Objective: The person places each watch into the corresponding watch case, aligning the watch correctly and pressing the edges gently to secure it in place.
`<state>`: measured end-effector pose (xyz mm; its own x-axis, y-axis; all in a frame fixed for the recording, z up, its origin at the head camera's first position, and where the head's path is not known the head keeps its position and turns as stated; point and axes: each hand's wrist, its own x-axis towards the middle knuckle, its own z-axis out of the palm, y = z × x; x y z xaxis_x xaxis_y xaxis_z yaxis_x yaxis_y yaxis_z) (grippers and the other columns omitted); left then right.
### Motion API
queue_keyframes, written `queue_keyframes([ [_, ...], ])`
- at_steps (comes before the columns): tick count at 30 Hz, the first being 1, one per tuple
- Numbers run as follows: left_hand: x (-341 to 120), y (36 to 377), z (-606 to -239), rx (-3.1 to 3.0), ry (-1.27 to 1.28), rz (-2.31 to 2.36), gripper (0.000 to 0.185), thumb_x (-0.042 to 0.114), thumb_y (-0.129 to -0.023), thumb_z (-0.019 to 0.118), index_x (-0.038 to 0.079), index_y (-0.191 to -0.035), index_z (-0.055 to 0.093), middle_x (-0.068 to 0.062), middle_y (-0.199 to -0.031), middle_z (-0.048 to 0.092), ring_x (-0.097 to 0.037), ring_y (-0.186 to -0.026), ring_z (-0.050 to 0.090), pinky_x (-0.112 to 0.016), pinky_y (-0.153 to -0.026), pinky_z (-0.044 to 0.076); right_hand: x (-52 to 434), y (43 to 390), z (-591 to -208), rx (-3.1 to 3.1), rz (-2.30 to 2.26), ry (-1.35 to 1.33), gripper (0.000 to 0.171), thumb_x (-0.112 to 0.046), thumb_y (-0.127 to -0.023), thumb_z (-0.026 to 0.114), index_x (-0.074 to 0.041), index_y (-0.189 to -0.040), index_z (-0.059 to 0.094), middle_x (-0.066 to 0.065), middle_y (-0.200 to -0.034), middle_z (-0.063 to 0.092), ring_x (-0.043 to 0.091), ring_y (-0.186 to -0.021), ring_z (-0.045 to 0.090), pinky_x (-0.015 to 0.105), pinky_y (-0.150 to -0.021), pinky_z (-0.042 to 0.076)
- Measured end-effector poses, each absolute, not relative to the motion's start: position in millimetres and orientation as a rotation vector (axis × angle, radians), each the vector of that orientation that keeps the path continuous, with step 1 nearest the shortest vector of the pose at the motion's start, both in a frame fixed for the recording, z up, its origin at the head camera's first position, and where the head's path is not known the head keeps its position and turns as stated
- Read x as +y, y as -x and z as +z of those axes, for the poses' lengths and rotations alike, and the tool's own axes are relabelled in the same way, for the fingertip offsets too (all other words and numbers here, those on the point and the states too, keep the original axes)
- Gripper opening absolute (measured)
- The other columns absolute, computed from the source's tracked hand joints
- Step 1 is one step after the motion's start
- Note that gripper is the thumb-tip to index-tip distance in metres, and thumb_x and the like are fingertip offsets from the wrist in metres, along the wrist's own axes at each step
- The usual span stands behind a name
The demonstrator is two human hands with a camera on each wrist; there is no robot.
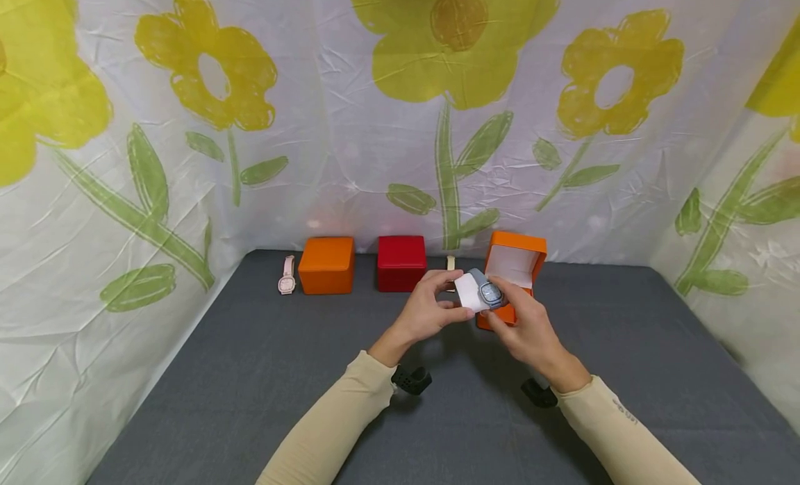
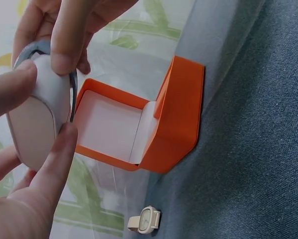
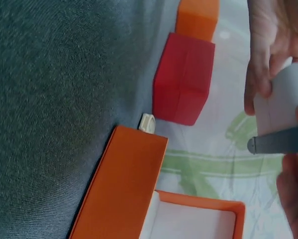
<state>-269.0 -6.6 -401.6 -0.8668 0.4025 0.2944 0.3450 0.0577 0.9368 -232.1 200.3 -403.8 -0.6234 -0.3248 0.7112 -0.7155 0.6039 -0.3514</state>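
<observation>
Left hand (image 1: 431,306) pinches white cushion (image 1: 467,294), right hand (image 1: 528,325) pinches grey-blue wristwatch (image 1: 491,294) round it, near open orange box (image 1: 519,241). Likely mid-fitting; fastening unclear, next calls for snugging.

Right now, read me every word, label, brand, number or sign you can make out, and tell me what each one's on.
Nothing is legible.
Right sleeve: a small dark marking, perhaps lettering, too small to read.
Gray watch, pink watch, cream watch: any dial markings are too small or blurred to read.
Red box, closed orange box, open orange box: no text visible.
</observation>
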Motion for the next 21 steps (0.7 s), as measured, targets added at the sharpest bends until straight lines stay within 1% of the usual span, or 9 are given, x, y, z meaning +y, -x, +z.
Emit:
queue_keyframes([
  [2, -5.5, 268.5, -402.0, 2.271, -0.805, 1.989, 0.067, 0.006, -0.077, 0.079, -0.001, -0.136, 0.049, -0.011, -0.130, 0.043, -0.030, -0.111, 0.052, -0.031, -0.082, 0.054, 199.4, 232.6, -403.7, -2.225, 0.823, -0.796, 0.062, 0.001, -0.074, 0.079, 0.001, -0.130, 0.053, 0.014, -0.112, 0.061, 0.023, -0.087, 0.059, 0.040, -0.070, 0.053],
  [5, -4.4, 267.4, -402.1, 2.300, -0.805, 2.004, 0.067, 0.006, -0.076, 0.080, 0.000, -0.136, 0.050, -0.010, -0.129, 0.043, -0.031, -0.110, 0.052, -0.029, -0.081, 0.054, 198.3, 233.1, -403.3, -2.234, 0.860, -0.741, 0.061, 0.001, -0.073, 0.080, 0.002, -0.127, 0.054, 0.013, -0.105, 0.061, 0.023, -0.082, 0.059, 0.039, -0.067, 0.054],
  [9, -3.4, 267.0, -402.6, 2.318, -0.796, 1.999, 0.068, 0.007, -0.076, 0.081, 0.001, -0.136, 0.049, -0.010, -0.129, 0.043, -0.031, -0.110, 0.052, -0.030, -0.080, 0.055, 197.3, 232.0, -403.9, -2.253, 0.937, -0.665, 0.058, 0.002, -0.071, 0.081, 0.002, -0.123, 0.056, 0.011, -0.099, 0.061, 0.023, -0.080, 0.062, 0.041, -0.069, 0.056],
  [12, -3.2, 266.7, -402.7, 2.318, -0.779, 1.993, 0.069, 0.005, -0.076, 0.080, 0.002, -0.137, 0.049, -0.011, -0.131, 0.042, -0.031, -0.112, 0.050, -0.034, -0.083, 0.054, 196.6, 230.5, -404.6, -2.249, 0.955, -0.648, 0.056, 0.001, -0.071, 0.082, 0.002, -0.121, 0.056, 0.011, -0.099, 0.061, 0.023, -0.080, 0.063, 0.039, -0.070, 0.056],
  [16, -3.7, 263.9, -398.3, 2.326, -0.777, 1.978, 0.069, 0.002, -0.077, 0.078, 0.000, -0.138, 0.047, -0.014, -0.133, 0.041, -0.034, -0.115, 0.049, -0.040, -0.086, 0.053, 195.8, 229.5, -404.1, -2.221, 0.947, -0.662, 0.055, 0.001, -0.071, 0.082, 0.002, -0.120, 0.058, 0.010, -0.098, 0.061, 0.020, -0.079, 0.062, 0.036, -0.069, 0.056],
  [21, -7.1, 248.5, -378.5, 2.328, -0.797, 1.956, 0.066, 0.000, -0.079, 0.076, -0.005, -0.137, 0.046, -0.020, -0.132, 0.040, -0.040, -0.115, 0.048, -0.043, -0.087, 0.052, 194.5, 228.7, -402.7, -2.202, 0.975, -0.678, 0.056, 0.002, -0.069, 0.083, 0.002, -0.120, 0.058, 0.005, -0.086, 0.060, 0.017, -0.075, 0.062, 0.031, -0.067, 0.056],
])
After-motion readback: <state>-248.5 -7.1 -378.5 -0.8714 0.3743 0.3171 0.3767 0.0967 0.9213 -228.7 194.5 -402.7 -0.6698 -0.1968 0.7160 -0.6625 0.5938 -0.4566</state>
